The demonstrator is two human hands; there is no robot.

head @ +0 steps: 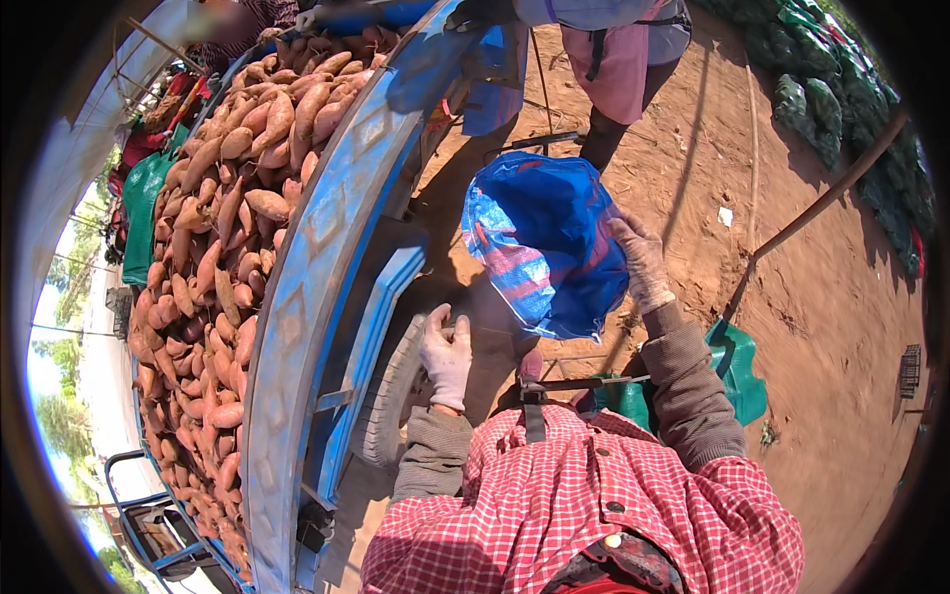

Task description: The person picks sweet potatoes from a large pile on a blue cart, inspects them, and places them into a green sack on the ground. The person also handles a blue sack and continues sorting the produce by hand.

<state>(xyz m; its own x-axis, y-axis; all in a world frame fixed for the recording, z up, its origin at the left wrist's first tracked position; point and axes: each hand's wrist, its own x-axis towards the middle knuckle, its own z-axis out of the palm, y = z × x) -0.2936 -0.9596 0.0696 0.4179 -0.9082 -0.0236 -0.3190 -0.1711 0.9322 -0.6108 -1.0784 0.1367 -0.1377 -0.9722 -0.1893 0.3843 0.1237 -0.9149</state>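
Note:
In my gloved right hand (642, 260) is the rim of a blue woven plastic sack (527, 289) with pink stripes, pinched on its right side. The sack's mouth gapes upward, and its inside lies in deep shadow. My left hand (448, 355), in a pale glove, hangs beside the truck's tyre (397, 390) with fingers apart and nothing in it. To the left, a heap of sweet potatoes (223, 297) fills the truck bed behind its blue metal side wall (297, 297).
Another person (616, 44) stands just beyond the sack. Filled green mesh sacks (824, 104) are piled at the upper right. A wooden pole (824, 193) slants across the right. Green sacking (736, 371) lies beside my right arm; another green sack (145, 215) hangs at the bed's far side.

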